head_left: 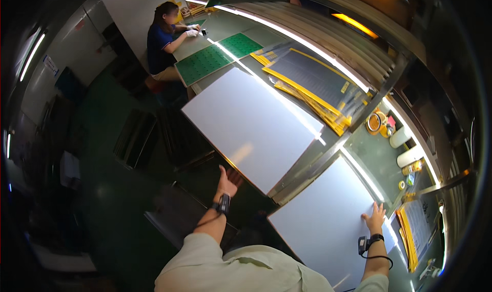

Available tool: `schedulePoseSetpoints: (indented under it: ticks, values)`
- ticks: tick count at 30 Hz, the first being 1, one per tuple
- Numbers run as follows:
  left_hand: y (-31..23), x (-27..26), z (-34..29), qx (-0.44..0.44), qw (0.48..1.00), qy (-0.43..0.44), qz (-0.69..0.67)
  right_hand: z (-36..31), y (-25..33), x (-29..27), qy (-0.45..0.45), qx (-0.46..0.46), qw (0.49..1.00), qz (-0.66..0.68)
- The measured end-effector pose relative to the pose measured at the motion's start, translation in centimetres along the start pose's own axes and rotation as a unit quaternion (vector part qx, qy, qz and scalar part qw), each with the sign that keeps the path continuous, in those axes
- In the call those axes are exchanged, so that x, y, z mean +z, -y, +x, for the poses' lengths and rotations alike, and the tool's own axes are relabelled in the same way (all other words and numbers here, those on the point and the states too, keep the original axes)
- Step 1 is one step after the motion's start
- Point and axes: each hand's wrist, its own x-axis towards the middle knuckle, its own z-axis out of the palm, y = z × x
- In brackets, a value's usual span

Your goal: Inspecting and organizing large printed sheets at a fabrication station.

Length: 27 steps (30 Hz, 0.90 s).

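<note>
Two large white boards lie on the bench. At the front edge of the far white board [251,128] is my left hand [228,182], its fingers stretched out and nothing in it. Whether the fingertips touch the board's edge I cannot tell. My right hand [375,217] rests with spread fingers by the back edge of the near white board [318,215]. Each wrist wears a small black device on a strap, with a cable along the arm.
A co-worker [161,43] in white gloves sits at the far end by green perforated mats [207,62]. Yellow-edged dark film sheets [312,76] lie behind the far board. A metal post [376,99] rises between the boards. White rolls [410,156] and tape rolls [376,122] stand behind the near board.
</note>
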Motion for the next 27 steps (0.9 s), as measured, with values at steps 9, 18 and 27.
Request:
schedulePoseSetpoints:
  ticks: [9,18,27]
  values:
    - [-5.7,4.8,2.8,0.183,0.983,-0.013,0.019,2.9,16.3,-0.6,0.173,-0.106,0.863,0.462]
    - [-8.3,6.8,-8.9,0.162,0.965,0.202,-0.047,-0.5,30.5,-10.1,0.226,-0.173,0.505,0.815]
    - [-9.7,10.5,-10.8,0.028,0.938,0.316,-0.140,-11.9,32.9,-19.1,0.011,-0.635,0.693,0.341]
